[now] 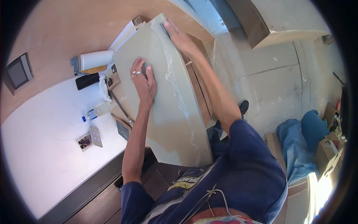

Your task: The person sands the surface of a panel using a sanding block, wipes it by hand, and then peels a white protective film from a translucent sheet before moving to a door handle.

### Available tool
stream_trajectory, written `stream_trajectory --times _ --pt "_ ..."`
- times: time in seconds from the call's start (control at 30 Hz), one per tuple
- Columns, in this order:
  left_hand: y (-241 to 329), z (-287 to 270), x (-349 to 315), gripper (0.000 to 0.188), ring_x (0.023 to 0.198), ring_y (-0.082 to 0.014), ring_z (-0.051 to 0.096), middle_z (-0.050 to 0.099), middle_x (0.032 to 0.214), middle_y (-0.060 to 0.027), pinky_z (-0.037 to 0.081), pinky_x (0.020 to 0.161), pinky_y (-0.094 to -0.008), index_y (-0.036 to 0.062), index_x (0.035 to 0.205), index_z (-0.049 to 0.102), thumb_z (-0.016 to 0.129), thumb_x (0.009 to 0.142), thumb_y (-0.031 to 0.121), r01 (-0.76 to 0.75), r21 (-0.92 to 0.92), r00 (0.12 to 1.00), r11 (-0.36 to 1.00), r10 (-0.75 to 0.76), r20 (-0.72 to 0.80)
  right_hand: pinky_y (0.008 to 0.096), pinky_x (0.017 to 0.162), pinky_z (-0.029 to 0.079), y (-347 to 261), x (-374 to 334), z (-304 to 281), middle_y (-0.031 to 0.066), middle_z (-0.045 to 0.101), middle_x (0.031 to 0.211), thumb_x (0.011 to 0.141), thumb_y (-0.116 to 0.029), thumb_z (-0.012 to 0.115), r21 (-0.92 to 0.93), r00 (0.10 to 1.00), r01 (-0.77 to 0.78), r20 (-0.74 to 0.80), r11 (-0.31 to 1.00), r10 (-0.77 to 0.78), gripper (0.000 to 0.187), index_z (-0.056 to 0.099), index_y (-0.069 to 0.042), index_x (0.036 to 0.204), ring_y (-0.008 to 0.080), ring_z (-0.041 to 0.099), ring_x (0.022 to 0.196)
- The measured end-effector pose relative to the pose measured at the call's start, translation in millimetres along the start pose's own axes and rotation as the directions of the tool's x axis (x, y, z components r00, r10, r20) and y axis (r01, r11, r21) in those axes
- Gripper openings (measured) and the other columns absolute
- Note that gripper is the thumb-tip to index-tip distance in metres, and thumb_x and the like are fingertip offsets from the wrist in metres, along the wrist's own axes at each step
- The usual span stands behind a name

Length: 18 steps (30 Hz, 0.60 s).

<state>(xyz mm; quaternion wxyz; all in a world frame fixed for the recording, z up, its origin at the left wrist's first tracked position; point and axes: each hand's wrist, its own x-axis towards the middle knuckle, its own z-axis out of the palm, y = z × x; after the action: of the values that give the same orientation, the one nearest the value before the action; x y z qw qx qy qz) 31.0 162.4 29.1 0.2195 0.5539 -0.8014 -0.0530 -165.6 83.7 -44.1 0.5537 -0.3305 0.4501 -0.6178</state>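
A long pale beige board lies in front of me, its near end close to my body. My left hand rests on its face with the fingers spread, two rings showing. My right hand is at the far right corner, fingers bent at the edge. Something small and dark shows under those fingertips, too little of it to name. A ragged whitish streak runs lengthwise down the board near its right edge. Part of a brown wooden structure shows beneath the board, under my right forearm.
Left of the board are a clear bottle with a blue cap, a black phone-like slab and a white roll. An open wall box holds wires. Blue bags and cardboard boxes stand at right. A cabinet juts in above.
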Motion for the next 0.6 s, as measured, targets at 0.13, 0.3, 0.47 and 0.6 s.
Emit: stream_trajectory --times 0.13,0.3,0.47,0.6 --pt "1.0 4.5 4.8 0.032 0.135 -0.0383 0.046 0.053 0.145 -0.0210 0.032 0.115 -0.0489 0.0010 0.131 0.057 0.057 0.102 0.016 0.013 -0.024 1.000 1.000 -0.013 0.017 0.0372 0.124 0.026 7.0 38.5 -6.9 0.0212 0.041 0.161 0.108 -0.054 0.043 0.122 0.998 0.001 0.069 0.993 -0.009 0.076 0.039 0.006 0.155 0.0290 0.037 0.150" --pt "-9.8 -6.8 -12.2 0.032 0.136 -0.0390 0.046 0.052 0.146 -0.0219 0.033 0.116 -0.0483 -0.0001 0.130 0.057 0.056 0.103 0.016 0.032 0.009 0.999 0.999 -0.032 -0.007 0.0362 0.121 0.031 9.4 -21.4 15.8 0.0198 0.047 0.156 0.107 -0.054 0.046 0.165 0.998 -0.020 0.064 0.986 0.009 0.073 0.043 0.002 0.154 0.0270 0.044 0.144" --pt "3.9 11.1 10.6 0.032 0.136 -0.0385 0.047 0.053 0.144 -0.0219 0.033 0.116 -0.0482 0.0000 0.130 0.058 0.057 0.102 0.015 -0.013 -0.049 1.000 0.999 0.013 0.008 0.0393 0.110 0.044 19.2 111.1 -14.9 0.0183 0.063 0.134 0.105 -0.043 0.055 0.082 0.977 0.185 -0.119 0.979 -0.175 0.059 0.054 0.004 0.140 0.0270 0.059 0.125" --pt "2.6 6.6 8.2 0.031 0.135 -0.0385 0.047 0.054 0.144 -0.0216 0.033 0.116 -0.0485 0.0003 0.129 0.059 0.058 0.102 0.016 -0.011 -0.019 1.000 1.000 0.011 -0.001 0.0396 0.109 0.043 27.1 84.3 -47.2 0.0215 0.064 0.132 0.107 -0.037 0.050 0.191 0.982 0.145 -0.145 0.971 -0.118 0.053 0.048 0.000 0.144 0.0287 0.059 0.125"
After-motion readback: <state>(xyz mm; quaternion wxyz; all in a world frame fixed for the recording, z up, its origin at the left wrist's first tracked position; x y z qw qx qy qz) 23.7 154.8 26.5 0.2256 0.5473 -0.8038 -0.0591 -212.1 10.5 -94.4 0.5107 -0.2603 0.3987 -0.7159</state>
